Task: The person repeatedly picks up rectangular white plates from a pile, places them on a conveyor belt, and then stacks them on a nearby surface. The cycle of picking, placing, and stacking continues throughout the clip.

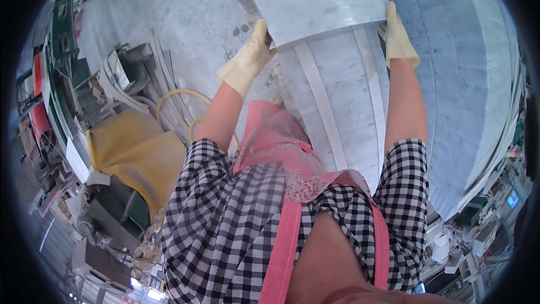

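Observation:
A flat, white, sheet-like panel lies across the top of the view, its near edge toward me. My left hand, in a cream rubber glove, is closed at the panel's near left corner. At the near right corner, my right hand in a matching glove grips the edge; its fingertips are partly hidden. Under and nearer than the panel is a pale grey surface with two long whitish strips running toward me. My pink apron hangs over its near left side.
A tall stack of pale sheets rises close on my right. To the left are a draped yellow cloth, a yellow hose, and curved strips and scrap on the dusty floor. Green metal frames stand beyond.

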The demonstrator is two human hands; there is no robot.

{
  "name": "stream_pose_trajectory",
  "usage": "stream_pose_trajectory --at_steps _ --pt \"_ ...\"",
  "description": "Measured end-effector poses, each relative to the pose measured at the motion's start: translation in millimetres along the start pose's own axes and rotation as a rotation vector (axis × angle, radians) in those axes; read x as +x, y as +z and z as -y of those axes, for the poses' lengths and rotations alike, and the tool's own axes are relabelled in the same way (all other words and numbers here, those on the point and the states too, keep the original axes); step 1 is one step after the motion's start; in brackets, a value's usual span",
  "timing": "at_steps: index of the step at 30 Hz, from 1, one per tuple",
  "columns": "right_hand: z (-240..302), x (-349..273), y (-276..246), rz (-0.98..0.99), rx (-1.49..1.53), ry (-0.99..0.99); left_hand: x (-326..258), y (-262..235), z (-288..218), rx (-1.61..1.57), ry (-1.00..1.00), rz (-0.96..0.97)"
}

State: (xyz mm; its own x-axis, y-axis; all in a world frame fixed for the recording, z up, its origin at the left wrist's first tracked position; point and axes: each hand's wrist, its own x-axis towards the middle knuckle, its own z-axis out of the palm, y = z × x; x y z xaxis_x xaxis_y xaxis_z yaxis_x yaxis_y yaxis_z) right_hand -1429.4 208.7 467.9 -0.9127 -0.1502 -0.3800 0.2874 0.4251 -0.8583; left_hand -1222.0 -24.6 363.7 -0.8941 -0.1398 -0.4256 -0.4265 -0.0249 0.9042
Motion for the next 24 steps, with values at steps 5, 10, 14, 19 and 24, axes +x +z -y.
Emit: stream_pose_trajectory --at_steps 5,10,14,19,24 --pt "-57.5 -84.6 -28.7 -0.009 -0.769 -0.491 -19.4 -25.4 103.7 -0.423 -0.084 -0.264" --pt "-158.7 -194.4 -86.8 -0.290 -0.427 -0.093 -75.5 -46.5 253.0 0.196 -0.315 -0.469" --pt "-220.8 -289.8 -117.5 -0.716 0.155 0.247 -100.3 -59.2 325.1 0.606 -0.535 -0.255" --pt "-279.9 -371.5 -104.0 -1.016 0.320 0.354 -72.8 -59.0 314.9 0.669 -0.428 -0.171" --pt "-287.6 -396.7 -66.1 -1.101 0.357 0.394 -7.6 -46.3 255.3 0.543 -0.157 -0.161"
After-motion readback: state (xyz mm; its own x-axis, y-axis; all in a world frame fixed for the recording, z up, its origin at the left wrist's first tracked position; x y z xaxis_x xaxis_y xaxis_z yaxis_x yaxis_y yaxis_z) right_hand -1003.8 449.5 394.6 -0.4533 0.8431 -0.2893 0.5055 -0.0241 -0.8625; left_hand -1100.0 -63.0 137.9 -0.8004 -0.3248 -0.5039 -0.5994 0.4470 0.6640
